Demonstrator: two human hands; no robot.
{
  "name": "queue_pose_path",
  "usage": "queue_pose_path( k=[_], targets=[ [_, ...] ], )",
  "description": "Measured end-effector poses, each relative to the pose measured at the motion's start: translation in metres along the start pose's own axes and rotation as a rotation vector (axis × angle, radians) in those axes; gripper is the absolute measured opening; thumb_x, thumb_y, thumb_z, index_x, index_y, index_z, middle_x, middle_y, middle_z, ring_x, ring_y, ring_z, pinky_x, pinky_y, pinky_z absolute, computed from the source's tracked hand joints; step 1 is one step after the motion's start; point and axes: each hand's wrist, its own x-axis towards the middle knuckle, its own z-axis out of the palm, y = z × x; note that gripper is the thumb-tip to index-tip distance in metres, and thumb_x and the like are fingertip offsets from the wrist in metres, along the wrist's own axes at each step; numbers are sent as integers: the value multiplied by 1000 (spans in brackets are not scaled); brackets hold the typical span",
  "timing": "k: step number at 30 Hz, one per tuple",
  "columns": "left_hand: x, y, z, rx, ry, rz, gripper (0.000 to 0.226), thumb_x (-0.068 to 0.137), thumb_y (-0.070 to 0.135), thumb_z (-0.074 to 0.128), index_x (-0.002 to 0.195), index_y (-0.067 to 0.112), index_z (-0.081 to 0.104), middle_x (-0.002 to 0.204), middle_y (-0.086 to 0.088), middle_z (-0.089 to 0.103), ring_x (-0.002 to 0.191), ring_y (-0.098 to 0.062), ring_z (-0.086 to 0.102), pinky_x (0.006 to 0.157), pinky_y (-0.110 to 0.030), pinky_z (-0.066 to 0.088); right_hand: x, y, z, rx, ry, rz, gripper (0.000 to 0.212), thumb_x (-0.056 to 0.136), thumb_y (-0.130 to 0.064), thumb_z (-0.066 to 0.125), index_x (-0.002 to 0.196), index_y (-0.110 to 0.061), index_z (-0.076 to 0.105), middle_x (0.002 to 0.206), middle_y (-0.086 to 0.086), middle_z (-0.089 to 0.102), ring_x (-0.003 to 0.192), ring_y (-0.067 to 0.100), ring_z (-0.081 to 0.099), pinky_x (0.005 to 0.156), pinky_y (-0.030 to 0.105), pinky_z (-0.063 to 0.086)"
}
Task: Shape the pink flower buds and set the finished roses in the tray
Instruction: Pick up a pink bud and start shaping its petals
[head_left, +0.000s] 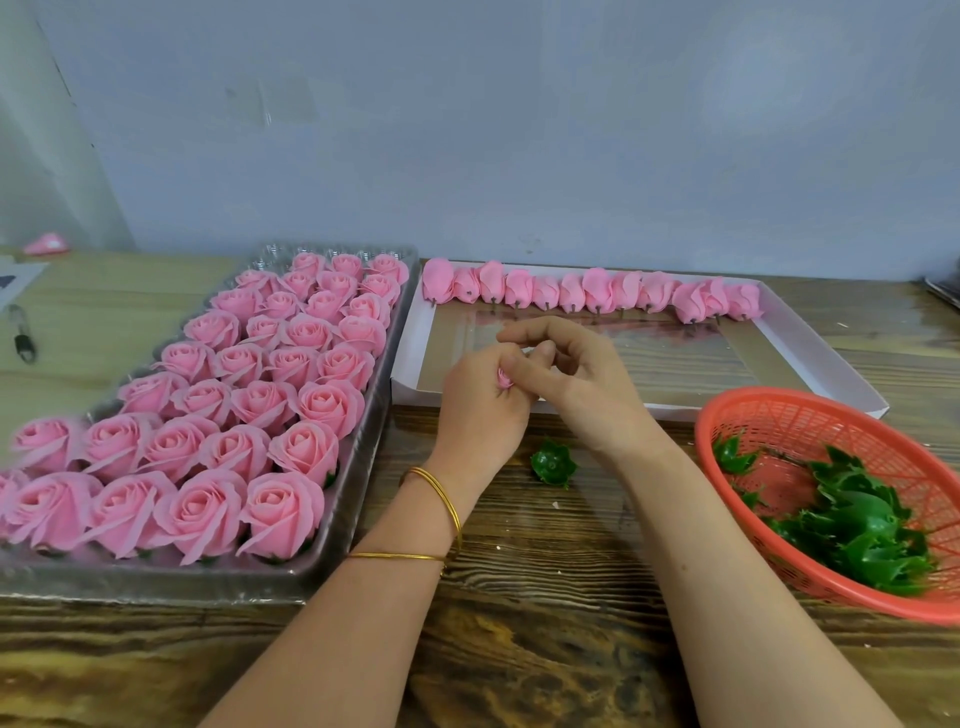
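left hand fingers curl round the pink bud; right hand pinches its petals; looks feather-light and crushable, so I'd hold the base and tease the edges gently

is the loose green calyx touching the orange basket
Apart. The head view shows bare table between the green calyx and the orange basket.

A plain pale blue-grey wall, scuffed in patches, stands behind a dark, strongly grained wooden desk. A lighter yellowish board lies at its left. The light is soft and even.
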Motion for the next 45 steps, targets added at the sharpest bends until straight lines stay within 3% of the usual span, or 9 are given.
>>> queue_pose_path(
  k=[8, 14, 17, 22, 25, 29, 34, 38, 45],
  targets=[
    [-1, -6, 3, 23, 12, -7, 31, 97, 30, 55, 69, 19, 63, 64, 2, 59, 66, -10, 58, 59, -20, 44, 2, 1, -2, -25, -27, -12, 22, 86, -3, 69, 99, -20, 68, 102, 2, 67, 101, 16, 61, 82, 24, 50],
    [-1, -7, 3, -19, 21, -29, 27, 98, 30, 53, 81, 18, 70, 73, 2, 67, 73, -4, 62, 63, -20, 49, 2, 3, 1, -16, 48, 27, 8, 87, -9, 70, 95, -13, 69, 87, 0, 67, 87, 11, 61, 75, 20, 51],
    [1, -8, 1, -2, 88, -57, 40, 98, 27, 49, 58, 22, 53, 56, 6, 52, 55, -2, 49, 50, -20, 35, 2, 2, -2, 0, 112, 31, 9, 91, -17, 66, 89, -10, 71, 82, 2, 67, 81, 11, 60, 80, 30, 52],
    [3, -7, -1, -11, 171, -57, 51, 100, 31, 48, 52, 14, 45, 50, -8, 48, 52, -16, 45, 52, -25, 34, 3, 1, -8, -93, 113, 35, 14, 83, 3, 65, 78, -10, 67, 69, 1, 58, 68, 12, 50, 66, 23, 42],
    [5, -9, -3, -57, 217, -68, 54, 100, 31, 48, 58, -4, 50, 58, -24, 53, 58, -27, 49, 56, -31, 36, 3, 0, -12, -196, 2, 75, 22, 78, 11, 62, 74, -9, 67, 73, 15, 63, 61, 13, 52, 63, 25, 45],
    [6, -10, -5, -93, 280, -109, 56, 99, 34, 49, 68, -13, 51, 64, -28, 53, 64, -34, 51, 62, -36, 41, 1, 0, -14, -311, -158, 99, 31, 73, 16, 62, 73, -14, 67, 76, 8, 65, 44, -1, 48, 50, 16, 41],
    [8, -12, -6, -123, 281, -158, 52, 99, 35, 49, 67, -6, 50, 54, -7, 48, 55, -17, 49, 62, -40, 47, -1, -1, -18, -531, -285, 113, 34, 69, 10, 67, 79, -22, 69, 83, -5, 69, 48, -10, 52, 51, 4, 36],
    [8, -14, -5, -113, 289, -152, 49, 98, 37, 49, 78, -8, 53, 65, -20, 54, 61, -26, 52, 65, -38, 47, -1, -2, -18, -621, -312, 135, 28, 69, 4, 71, 83, -19, 70, 82, -6, 69, 48, -14, 52, 48, 2, 35],
    [8, -16, -2, -99, 297, -147, 47, 98, 35, 50, 77, -7, 54, 55, -9, 51, 53, -12, 50, 63, -36, 46, -2, -1, -14, -680, -270, 136, 12, 71, -23, 82, 77, -19, 74, 71, -6, 69, 64, 5, 60, 68, 24, 50]
  ],
)
